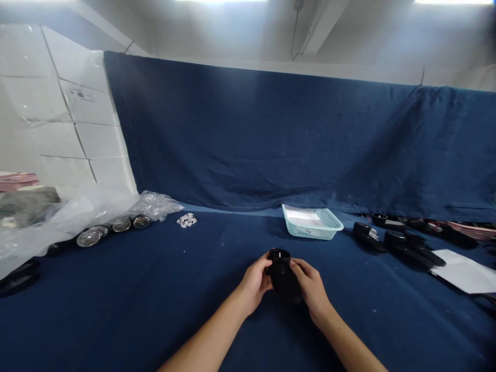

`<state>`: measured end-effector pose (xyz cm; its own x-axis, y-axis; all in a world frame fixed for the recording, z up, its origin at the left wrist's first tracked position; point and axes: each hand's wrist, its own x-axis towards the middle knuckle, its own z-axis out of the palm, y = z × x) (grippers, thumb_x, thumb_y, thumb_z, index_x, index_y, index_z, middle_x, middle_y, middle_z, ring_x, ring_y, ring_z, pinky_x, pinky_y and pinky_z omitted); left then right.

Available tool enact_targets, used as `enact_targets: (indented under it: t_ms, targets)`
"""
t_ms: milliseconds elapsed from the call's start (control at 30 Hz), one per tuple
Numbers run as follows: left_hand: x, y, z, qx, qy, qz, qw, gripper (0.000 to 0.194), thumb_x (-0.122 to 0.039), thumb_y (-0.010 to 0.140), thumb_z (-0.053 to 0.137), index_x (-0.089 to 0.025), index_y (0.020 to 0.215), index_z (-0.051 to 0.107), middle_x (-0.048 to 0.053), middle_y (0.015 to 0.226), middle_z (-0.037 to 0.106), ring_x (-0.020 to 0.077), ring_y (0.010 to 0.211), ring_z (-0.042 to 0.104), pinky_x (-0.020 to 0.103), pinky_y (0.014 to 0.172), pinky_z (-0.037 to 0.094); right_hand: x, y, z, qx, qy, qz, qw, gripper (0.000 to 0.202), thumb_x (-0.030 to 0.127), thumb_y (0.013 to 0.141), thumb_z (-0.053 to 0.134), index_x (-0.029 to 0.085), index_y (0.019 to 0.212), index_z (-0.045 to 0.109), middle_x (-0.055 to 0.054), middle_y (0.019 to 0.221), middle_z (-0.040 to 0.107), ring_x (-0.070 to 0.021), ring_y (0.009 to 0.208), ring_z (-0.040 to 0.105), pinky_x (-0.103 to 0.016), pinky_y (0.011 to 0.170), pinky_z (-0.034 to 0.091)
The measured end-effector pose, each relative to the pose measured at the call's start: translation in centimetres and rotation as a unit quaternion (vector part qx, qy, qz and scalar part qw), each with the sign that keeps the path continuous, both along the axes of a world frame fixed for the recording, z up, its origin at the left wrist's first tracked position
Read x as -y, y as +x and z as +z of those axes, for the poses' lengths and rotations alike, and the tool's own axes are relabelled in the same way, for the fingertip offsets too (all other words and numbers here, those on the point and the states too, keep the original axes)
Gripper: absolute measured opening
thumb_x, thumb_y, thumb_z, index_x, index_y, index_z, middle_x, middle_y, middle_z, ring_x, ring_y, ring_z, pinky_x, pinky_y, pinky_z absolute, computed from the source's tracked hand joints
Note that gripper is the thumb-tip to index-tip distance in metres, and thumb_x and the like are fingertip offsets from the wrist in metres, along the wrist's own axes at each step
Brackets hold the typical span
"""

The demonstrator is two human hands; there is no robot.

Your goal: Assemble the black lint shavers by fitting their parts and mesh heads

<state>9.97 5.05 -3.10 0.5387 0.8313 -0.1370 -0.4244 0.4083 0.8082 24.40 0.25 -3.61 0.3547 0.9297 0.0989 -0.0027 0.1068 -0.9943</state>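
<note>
Blue curtain [251, 139] spans the middle of the frame, and a matching cloth [155, 315] covers the work surface below it. From my station I note one black part [285, 283] at lower centre, its round cup end uppermost. Left hand [253, 283] pinches its left side, thumb near the rim, other fingers partly hidden behind; right hand [313, 290] grips the opposite side, thumb by the cup. Judgement: the two-sided hold steadies the part and leaves the cup's mouth uncovered for viewing. I cannot tell whether its lower end touches the cloth.

Basket [310, 232], centre right, holds white paper [303, 216], perhaps as a liner. Similar black pieces [368, 237] lie along the right edge near a white sheet [465, 269], probably sorted away from the working spot. Far left: round lenses [90, 237] in a row beside plastic wrap [104, 204], likely grouped by kind. Speckled scrap [187, 220] lies apart, left of centre; purpose unclear.
</note>
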Motion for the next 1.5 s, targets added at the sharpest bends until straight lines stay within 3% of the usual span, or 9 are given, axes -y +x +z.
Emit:
enact_targets:
  t_ms: [533,733,967,1133,1267,1500]
  targets:
    - [0.0,0.4,-0.5,-0.002,0.007,0.005,1.000,0.040,-0.028,0.082,0.050,-0.020,0.121,0.058,0.005,0.092,0.067,0.0164,0.072,0.060,0.023,0.060,0.042,0.6,-0.2,0.5,-0.093,-0.052,0.017,0.994,0.036,0.049,0.072,0.069,0.019,0.092,0.073,0.000,0.067,0.066,-0.0145,0.058,0.055,-0.023,0.051,0.040]
    - [-0.1,0.5,-0.8,-0.005,0.017,-0.003,1.000,0.044,-0.029,0.081,0.050,-0.022,0.124,0.055,0.004,0.090,0.066,0.0161,0.068,0.059,0.023,0.058,0.041,0.5,-0.2,0.4,-0.131,-0.070,0.031,0.988,0.033,0.047,0.073,0.069,0.021,0.094,0.071,-0.001,0.072,0.068,-0.0154,0.061,0.059,-0.024,0.054,0.043]
    - [0.3,0.0,0.1,0.004,0.033,-0.020,0.999,0.047,-0.017,0.068,0.054,-0.021,0.114,0.059,0.002,0.086,0.064,0.0163,0.072,0.058,0.024,0.062,0.041,0.5,0.3,0.8,-0.164,-0.077,0.069,0.981,0.035,0.034,0.075,0.065,0.023,0.108,0.067,-0.003,0.090,0.071,-0.0197,0.076,0.063,-0.029,0.065,0.048]
    - [0.6,-0.3,0.8,0.009,0.031,-0.026,0.999,0.063,-0.006,0.053,0.051,-0.021,0.114,0.058,0.002,0.086,0.064,0.0162,0.070,0.057,0.025,0.063,0.042,0.4,0.5,0.9,-0.190,-0.075,0.085,0.975,0.043,0.016,0.066,0.059,0.024,0.108,0.066,-0.003,0.112,0.065,-0.0220,0.089,0.062,-0.031,0.070,0.048]
    - [0.7,-0.1,0.7,0.014,0.019,-0.030,0.999,0.070,-0.005,0.048,0.048,-0.022,0.116,0.056,0.001,0.083,0.061,0.0158,0.069,0.055,0.024,0.058,0.039,0.3,0.9,0.6,-0.200,-0.082,0.085,0.973,0.050,0.012,0.060,0.059,0.024,0.108,0.066,-0.003,0.114,0.066,-0.0198,0.087,0.061,-0.028,0.069,0.047]
    - [0.6,-0.2,0.6,0.016,0.015,-0.053,0.998,0.065,-0.005,0.047,0.048,-0.019,0.109,0.060,0.002,0.078,0.060,0.0148,0.062,0.052,0.024,0.054,0.036,0.2,1.1,0.7,-0.203,-0.084,0.088,0.972,0.049,0.014,0.057,0.061,0.023,0.104,0.068,-0.003,0.111,0.069,-0.0213,0.086,0.063,-0.030,0.071,0.047]
